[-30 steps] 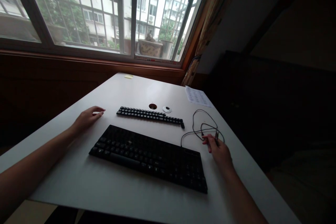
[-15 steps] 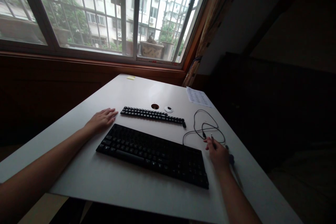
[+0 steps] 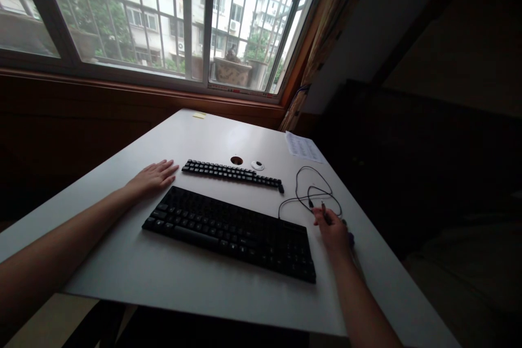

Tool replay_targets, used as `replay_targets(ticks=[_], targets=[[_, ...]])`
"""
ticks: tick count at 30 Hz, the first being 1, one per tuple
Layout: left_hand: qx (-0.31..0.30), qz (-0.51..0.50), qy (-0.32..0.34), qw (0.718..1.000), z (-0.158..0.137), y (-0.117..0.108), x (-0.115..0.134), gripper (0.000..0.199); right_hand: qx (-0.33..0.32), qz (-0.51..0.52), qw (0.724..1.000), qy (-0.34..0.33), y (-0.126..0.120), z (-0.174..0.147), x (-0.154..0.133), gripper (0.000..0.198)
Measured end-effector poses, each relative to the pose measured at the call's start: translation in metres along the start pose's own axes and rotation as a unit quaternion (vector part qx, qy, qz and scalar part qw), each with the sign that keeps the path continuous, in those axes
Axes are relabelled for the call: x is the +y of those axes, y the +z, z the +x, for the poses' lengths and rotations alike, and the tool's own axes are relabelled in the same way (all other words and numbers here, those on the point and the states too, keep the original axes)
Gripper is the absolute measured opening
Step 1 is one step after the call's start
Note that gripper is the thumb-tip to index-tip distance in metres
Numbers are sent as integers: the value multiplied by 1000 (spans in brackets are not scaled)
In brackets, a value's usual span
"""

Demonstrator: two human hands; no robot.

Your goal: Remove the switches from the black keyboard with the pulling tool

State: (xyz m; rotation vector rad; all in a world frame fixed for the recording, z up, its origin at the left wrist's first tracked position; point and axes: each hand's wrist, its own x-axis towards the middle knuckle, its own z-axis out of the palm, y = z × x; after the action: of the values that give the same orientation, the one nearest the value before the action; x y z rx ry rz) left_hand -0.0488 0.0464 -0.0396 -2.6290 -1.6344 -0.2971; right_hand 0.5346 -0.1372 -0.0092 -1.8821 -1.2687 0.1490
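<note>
A black keyboard (image 3: pixel 228 236) lies at a slant across the near part of the white table (image 3: pixel 163 277). Keys are seen in its front rows; its upper part looks dark and without keys. Black keycaps (image 3: pixel 228 172) stand in rows behind it. My left hand (image 3: pixel 153 176) rests flat on the table with fingers spread, left of the keycaps. Beside the keyboard's right end, my right hand (image 3: pixel 332 228) is closed around a slim pen-like tool (image 3: pixel 324 211), its pale tip pointing up. A purple-blue object (image 3: pixel 350 239) is partly hidden behind that hand.
A black cable (image 3: pixel 299 190) loops behind my right hand. Farther back are a round hole (image 3: pixel 236 161), its white cover (image 3: pixel 258 165), a printed sheet (image 3: pixel 304 147) and a yellow note (image 3: pixel 199 115). Beyond the table is a barred window (image 3: pixel 163 22).
The whole view has shifted slightly, so the table and things on it appear a bit higher and more to the left. My left fingers look more spread; my right hand still grips the tool.
</note>
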Motion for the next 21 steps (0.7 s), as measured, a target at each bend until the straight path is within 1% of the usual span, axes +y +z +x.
replay_targets(ticks=[3,6,10,15,21], targets=[[31,-7,13,999,-2,-1,1,53,1,24,1000,-3,0,-1,2,50],[49,-10,23,998,-4,-3,2,53,14,47,999,-5,1,0,6,50],[74,-31,28,996,-6,-7,4,51,16,40,999,-10,4,3,14,49],[76,-43,18,996,-5,-7,3,51,25,49,998,2,4,3,12,53],[81,-77,22,994,-2,-6,-8,47,45,57,997,-20,4,0,4,51]])
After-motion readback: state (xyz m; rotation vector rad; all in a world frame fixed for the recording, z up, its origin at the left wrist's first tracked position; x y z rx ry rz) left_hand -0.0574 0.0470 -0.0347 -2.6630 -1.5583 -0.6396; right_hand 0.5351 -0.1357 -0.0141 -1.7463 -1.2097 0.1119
